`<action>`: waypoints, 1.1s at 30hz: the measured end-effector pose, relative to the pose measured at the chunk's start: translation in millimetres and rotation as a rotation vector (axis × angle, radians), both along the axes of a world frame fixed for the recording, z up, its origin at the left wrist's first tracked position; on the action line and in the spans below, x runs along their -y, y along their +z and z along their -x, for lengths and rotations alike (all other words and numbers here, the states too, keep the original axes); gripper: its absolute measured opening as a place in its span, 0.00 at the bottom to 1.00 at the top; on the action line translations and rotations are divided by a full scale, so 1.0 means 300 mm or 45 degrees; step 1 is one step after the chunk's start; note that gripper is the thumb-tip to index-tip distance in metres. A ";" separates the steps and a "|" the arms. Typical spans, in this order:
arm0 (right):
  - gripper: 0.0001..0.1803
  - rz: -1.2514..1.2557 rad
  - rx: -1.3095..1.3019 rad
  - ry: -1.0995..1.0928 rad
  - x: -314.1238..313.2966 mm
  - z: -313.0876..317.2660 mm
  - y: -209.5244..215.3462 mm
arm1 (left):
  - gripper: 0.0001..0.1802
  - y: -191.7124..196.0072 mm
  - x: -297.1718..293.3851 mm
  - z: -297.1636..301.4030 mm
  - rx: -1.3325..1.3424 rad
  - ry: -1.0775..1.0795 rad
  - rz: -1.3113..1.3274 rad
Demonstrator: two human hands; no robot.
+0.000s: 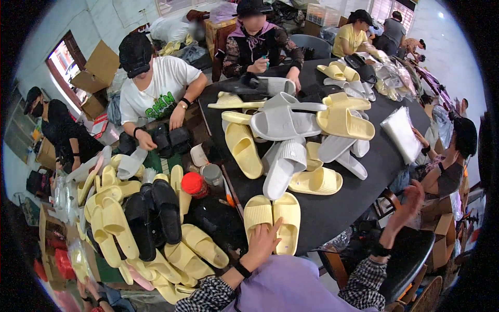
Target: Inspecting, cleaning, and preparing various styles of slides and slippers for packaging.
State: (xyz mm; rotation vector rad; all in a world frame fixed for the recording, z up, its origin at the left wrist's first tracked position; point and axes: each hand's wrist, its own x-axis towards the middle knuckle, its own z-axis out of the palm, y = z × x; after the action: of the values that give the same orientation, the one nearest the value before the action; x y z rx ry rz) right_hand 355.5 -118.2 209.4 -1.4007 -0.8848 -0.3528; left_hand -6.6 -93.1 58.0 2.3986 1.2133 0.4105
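Observation:
A pair of pale yellow slide slippers (291, 213) lies side by side at the near edge of the black table. My left hand (263, 240) rests on this pair, its fingers stretched over the lower part of both slippers. Off to the right, past the table edge, my right hand (408, 205) is raised with its fingers extended and nothing in it. Just beyond the pair, a heap of grey slippers (278, 122) and yellow slippers (244, 153) covers the middle of the table, several stacked on others.
More yellow slippers (115, 223) and black slippers (165, 208) are piled at left. Beside them stand a red-lidded jar (194, 184) and a grey-lidded jar (212, 177). Clear plastic bags (403, 136) lie at the right edge, near a black seat (413, 265). Co-workers sit around the table.

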 end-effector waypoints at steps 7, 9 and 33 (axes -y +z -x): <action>0.09 0.561 -0.474 0.466 -0.169 0.236 -0.349 | 0.42 -0.075 0.032 -0.035 -0.164 -0.034 0.004; 0.09 0.662 -0.551 0.620 -0.213 0.268 -0.435 | 0.41 -0.104 0.052 -0.020 -0.126 -0.052 -0.105; 0.15 1.062 0.467 0.579 -0.773 0.033 -1.045 | 0.12 0.209 0.138 0.216 0.524 0.865 0.103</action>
State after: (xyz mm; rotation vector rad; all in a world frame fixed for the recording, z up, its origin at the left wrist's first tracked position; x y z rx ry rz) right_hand 345.7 113.8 -104.3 -1.8428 -1.7422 0.1474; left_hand -71.5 -134.4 120.6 1.6542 1.7587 0.9755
